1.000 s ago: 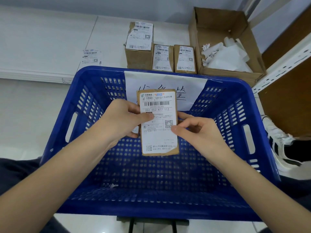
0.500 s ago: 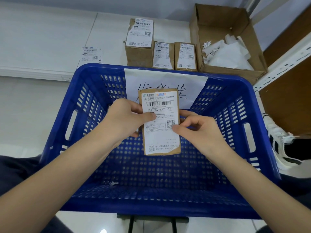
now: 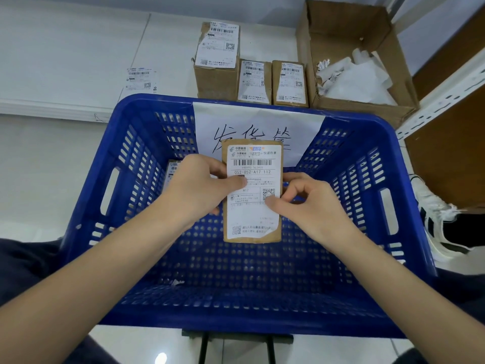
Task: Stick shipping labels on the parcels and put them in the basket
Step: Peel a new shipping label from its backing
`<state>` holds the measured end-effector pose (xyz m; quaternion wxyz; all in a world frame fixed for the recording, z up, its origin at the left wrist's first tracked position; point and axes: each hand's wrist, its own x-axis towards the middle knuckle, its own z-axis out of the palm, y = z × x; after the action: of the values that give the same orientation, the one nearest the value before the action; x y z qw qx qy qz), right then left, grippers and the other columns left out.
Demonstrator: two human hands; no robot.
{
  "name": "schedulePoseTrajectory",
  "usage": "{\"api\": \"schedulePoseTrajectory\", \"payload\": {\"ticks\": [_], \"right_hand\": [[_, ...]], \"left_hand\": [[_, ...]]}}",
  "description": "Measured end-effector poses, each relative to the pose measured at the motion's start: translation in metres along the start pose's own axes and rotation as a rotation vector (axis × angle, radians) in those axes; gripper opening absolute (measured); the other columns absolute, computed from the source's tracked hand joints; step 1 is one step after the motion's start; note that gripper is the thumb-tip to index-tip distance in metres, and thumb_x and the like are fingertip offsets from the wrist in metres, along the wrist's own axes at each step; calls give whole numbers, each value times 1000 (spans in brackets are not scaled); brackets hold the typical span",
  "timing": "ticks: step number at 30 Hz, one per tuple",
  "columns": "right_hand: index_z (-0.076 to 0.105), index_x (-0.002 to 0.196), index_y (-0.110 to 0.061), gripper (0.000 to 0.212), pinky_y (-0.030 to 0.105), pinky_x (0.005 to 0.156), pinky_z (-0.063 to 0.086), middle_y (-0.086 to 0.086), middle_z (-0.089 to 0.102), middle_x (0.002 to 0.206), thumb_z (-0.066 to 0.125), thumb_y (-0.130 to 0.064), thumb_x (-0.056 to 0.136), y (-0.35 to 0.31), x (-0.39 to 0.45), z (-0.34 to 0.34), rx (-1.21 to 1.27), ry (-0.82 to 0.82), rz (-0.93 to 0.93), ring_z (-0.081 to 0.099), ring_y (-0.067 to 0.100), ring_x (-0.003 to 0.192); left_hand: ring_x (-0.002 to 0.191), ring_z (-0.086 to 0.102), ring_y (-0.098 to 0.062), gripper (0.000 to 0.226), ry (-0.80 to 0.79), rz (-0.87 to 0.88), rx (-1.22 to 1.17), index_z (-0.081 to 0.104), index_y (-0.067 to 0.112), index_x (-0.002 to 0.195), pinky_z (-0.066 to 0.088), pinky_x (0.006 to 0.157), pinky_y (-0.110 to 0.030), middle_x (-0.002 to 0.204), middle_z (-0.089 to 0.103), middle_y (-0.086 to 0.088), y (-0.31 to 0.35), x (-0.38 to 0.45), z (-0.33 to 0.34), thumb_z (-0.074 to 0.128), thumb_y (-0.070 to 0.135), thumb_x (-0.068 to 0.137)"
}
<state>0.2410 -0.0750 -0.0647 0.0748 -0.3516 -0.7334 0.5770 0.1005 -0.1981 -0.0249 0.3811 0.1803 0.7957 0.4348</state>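
Since a second ago, both hands have carried the parcel (image 3: 251, 191) a little lower into the basket (image 3: 372, 143), and the grip is unchanged.

Going left to right: a loose label (image 3: 140, 79) lies flat on the white tabletop (image 3: 65, 56) beyond the basket's far-left corner. Inside the basket, against its far wall, a second parcel (image 3: 172, 172) peeks out behind my left hand (image 3: 199, 190); only its labelled edge shows. My left hand grasps the held parcel by its left edge, thumb lying across the label's (image 3: 253, 190) face, fingers curled behind. The parcel stands upright over the basket's floor, brown card with the white label covering most of its front, barcode at the top. Whether its lower edge touches the floor I cannot tell. Behind it a paper sign (image 3: 258, 127) with handwritten characters hangs over the far rim. My right hand (image 3: 312, 206) pinches the parcel's right edge, thumb on the label near the QR code, fingers bent round the back.

Past the far rim, three labelled boxes (image 3: 250, 67) stand side by side, the left one taller. Right of them sits an open carton (image 3: 349, 56) holding crumpled white backing paper (image 3: 354, 77). Further right is a shelf frame (image 3: 443, 98), and below it a white shoe (image 3: 441, 219) on the floor.
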Motion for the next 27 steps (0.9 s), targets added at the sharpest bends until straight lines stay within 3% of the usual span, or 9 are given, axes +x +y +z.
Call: {"api": "schedulePoseTrajectory", "payload": {"ticks": [3,8,18,22,27], "right_hand": [[37,59,-12,45,14,72,52,-6,67,108,80,-10,72,2,-1,2,76,26,-15,65,-5,93],[49,84,-16,32,34,87,54,-2,68,106,79,-22,74,0,1,1,29,-8,-86,64,9,101],[33,122,-34,73,24,94,49,-20,44,130,82,-11,72,-1,-1,-5,-16,-234,-163,46,-5,119],[19,137,-32,93,19,95,46,-32,30,134,82,-14,71,1,-1,-5,-94,-315,-183,42,-8,121],[11,143,-34,108,15,94,44,-38,26,135,85,-24,66,3,0,-9,-126,-376,-206,40,-8,123]], "left_hand": [[71,71,-14,7,-3,-31,-41,70,8,86,61,63,-37,83,74,0,1,4,-4,71,15,86],[74,71,-9,12,-8,-56,-73,72,5,91,60,57,-31,85,74,1,4,7,-10,70,16,86],[76,72,-11,17,5,-71,-142,71,0,95,59,54,-30,88,75,-2,6,7,-18,70,15,86],[75,72,-10,18,-1,-75,-129,71,1,97,59,54,-30,88,75,-1,5,7,-18,70,15,86],[72,71,-8,15,-2,-68,-136,70,0,95,57,50,-26,85,74,-1,3,7,-14,68,14,87]]}}
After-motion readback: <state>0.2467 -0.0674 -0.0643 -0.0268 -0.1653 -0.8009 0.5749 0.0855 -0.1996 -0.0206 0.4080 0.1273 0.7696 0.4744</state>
